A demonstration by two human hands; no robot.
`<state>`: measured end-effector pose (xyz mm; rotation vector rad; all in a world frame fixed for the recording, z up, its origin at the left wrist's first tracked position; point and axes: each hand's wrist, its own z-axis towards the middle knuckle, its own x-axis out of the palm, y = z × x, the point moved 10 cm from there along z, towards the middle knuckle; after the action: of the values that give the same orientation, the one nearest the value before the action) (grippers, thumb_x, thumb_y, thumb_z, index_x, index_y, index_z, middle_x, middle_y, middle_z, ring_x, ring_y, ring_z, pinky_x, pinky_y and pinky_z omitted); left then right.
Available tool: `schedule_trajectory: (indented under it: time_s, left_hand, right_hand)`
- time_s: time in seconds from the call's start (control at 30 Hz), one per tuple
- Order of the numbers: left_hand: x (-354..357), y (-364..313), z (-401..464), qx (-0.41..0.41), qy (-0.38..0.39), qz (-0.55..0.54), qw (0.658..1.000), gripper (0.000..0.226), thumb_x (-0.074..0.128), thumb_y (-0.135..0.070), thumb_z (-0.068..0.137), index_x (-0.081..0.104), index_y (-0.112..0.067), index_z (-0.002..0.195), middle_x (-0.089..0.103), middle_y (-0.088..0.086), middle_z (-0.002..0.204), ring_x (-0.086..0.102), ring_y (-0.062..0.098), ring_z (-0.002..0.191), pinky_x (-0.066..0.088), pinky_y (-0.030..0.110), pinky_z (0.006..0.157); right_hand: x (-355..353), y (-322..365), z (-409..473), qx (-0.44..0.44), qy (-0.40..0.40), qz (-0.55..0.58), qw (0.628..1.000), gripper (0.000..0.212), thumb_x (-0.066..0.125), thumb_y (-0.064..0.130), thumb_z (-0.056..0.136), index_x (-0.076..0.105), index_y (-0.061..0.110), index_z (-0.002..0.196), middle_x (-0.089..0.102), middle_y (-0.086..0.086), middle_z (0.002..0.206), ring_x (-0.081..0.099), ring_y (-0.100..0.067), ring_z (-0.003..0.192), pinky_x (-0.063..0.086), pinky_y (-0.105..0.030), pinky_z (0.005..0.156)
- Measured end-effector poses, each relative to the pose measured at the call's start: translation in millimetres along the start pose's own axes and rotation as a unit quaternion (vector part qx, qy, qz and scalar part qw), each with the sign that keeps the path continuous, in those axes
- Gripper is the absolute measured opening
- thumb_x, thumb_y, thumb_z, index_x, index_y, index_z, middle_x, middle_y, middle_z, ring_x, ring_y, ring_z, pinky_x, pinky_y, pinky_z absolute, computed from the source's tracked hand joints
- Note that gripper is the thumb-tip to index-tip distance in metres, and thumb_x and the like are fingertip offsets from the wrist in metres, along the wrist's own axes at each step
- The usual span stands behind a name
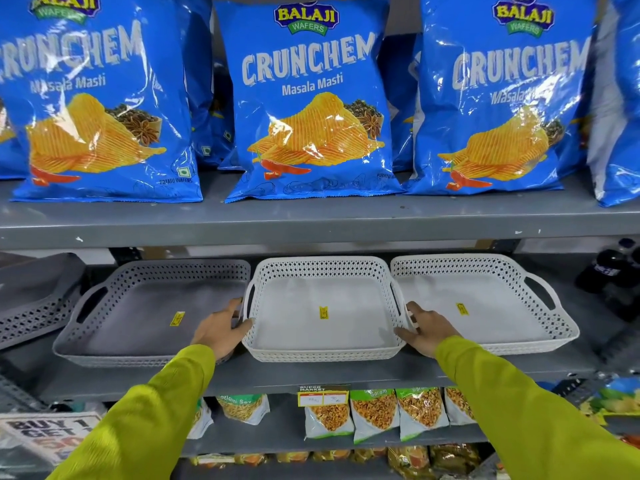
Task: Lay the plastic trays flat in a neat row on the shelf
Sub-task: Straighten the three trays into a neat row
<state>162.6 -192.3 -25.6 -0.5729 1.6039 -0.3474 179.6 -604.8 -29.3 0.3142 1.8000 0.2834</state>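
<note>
Your left hand (221,327) gripped the middle tray (323,317) at 9 o'clock, fingers curled | right hand (420,329) gripped 3 o'clock | tray flat on shelf (311,377) between grey tray (152,313) and right tray (485,303).

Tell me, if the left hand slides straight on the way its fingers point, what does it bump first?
The left hand points up and right, already touching the middle white tray at its left handle. Going on, it would likely push against that tray's side wall first, though depth is hard to judge.
</note>
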Motion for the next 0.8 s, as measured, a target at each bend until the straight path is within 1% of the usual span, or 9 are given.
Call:
schedule_trajectory:
  time_s: [0.07,0.23,0.3,0.33,0.4,0.43,0.5,0.6,0.8]
  left_hand:
    - [2,-1,1,-0.005,0.001,0.005,1.000,0.056,0.054,-0.043,0.090,0.036,-0.029,0.142,0.060,0.001,0.136,0.061,0.030,0.118,0.050,0.039,0.098]
    - [5,1,1,-0.037,-0.019,0.082,0.996,0.057,0.043,-0.045,0.094,0.028,-0.030,0.147,0.065,0.009,0.128,0.061,0.037,0.114,0.051,0.041,0.093]
    - [9,-1,1,-0.059,-0.028,0.105,0.992,0.050,0.038,-0.039,0.096,0.030,-0.022,0.143,0.066,0.016,0.123,0.061,0.041,0.109,0.050,0.043,0.090]
    - [13,-1,1,-0.071,-0.032,0.103,0.992,0.044,0.037,-0.034,0.097,0.035,-0.015,0.137,0.066,0.019,0.120,0.062,0.042,0.107,0.051,0.044,0.088]
    - [19,-2,0,-0.091,-0.036,0.091,0.991,0.033,0.037,-0.025,0.096,0.040,-0.005,0.122,0.065,0.024,0.117,0.062,0.044,0.105,0.051,0.045,0.087]
    - [22,-2,1,-0.096,-0.036,0.086,0.991,0.030,0.037,-0.021,0.096,0.041,-0.002,0.120,0.064,0.025,0.117,0.062,0.045,0.105,0.051,0.045,0.087]
    - [24,-4,2,-0.093,-0.034,0.081,0.992,0.028,0.037,-0.017,0.096,0.042,-0.001,0.118,0.064,0.026,0.117,0.061,0.046,0.106,0.050,0.046,0.087]
    - [22,-6,3,-0.081,-0.033,0.088,0.992,0.028,0.036,-0.016,0.096,0.043,-0.001,0.119,0.064,0.026,0.117,0.061,0.046,0.106,0.049,0.045,0.087]
    - [16,-7,4,-0.039,-0.057,0.106,0.992,0.025,0.038,-0.018,0.096,0.046,-0.004,0.114,0.068,0.023,0.108,0.064,0.044,0.097,0.050,0.041,0.078]
  right_hand:
    - [2,2,2,0.000,0.008,-0.028,1.000,0.055,0.053,0.048,0.087,0.035,0.016,0.129,0.065,-0.015,0.112,0.063,-0.034,0.098,0.051,-0.037,0.080]
    - [11,4,7,0.024,0.014,-0.048,0.998,0.056,0.044,0.035,0.093,0.026,0.010,0.140,0.061,-0.020,0.120,0.059,-0.038,0.108,0.049,-0.038,0.085]
    - [15,3,7,0.035,0.008,-0.048,0.998,0.060,0.039,0.034,0.095,0.019,0.010,0.145,0.061,-0.021,0.122,0.059,-0.039,0.109,0.049,-0.039,0.088]
    - [16,3,8,0.037,0.002,-0.052,0.998,0.060,0.038,0.033,0.095,0.017,0.010,0.146,0.061,-0.021,0.123,0.059,-0.039,0.110,0.049,-0.039,0.088]
    - [16,4,9,0.038,-0.008,-0.058,0.998,0.055,0.037,0.031,0.096,0.022,0.006,0.143,0.062,-0.022,0.122,0.058,-0.039,0.110,0.048,-0.039,0.088]
    - [16,6,9,0.036,-0.012,-0.057,0.998,0.051,0.037,0.029,0.096,0.027,0.005,0.140,0.062,-0.022,0.121,0.058,-0.039,0.110,0.048,-0.039,0.088]
    - [16,8,10,0.032,-0.013,-0.055,0.998,0.046,0.037,0.027,0.096,0.031,0.003,0.135,0.062,-0.023,0.119,0.059,-0.040,0.109,0.047,-0.039,0.086]
    - [17,9,12,0.025,-0.018,-0.057,0.998,0.046,0.037,0.026,0.097,0.032,0.003,0.135,0.062,-0.024,0.120,0.058,-0.039,0.110,0.047,-0.038,0.086]
    - [16,9,15,0.007,-0.031,-0.068,0.997,0.047,0.037,0.029,0.096,0.032,0.005,0.137,0.061,-0.021,0.123,0.058,-0.038,0.111,0.048,-0.038,0.090]
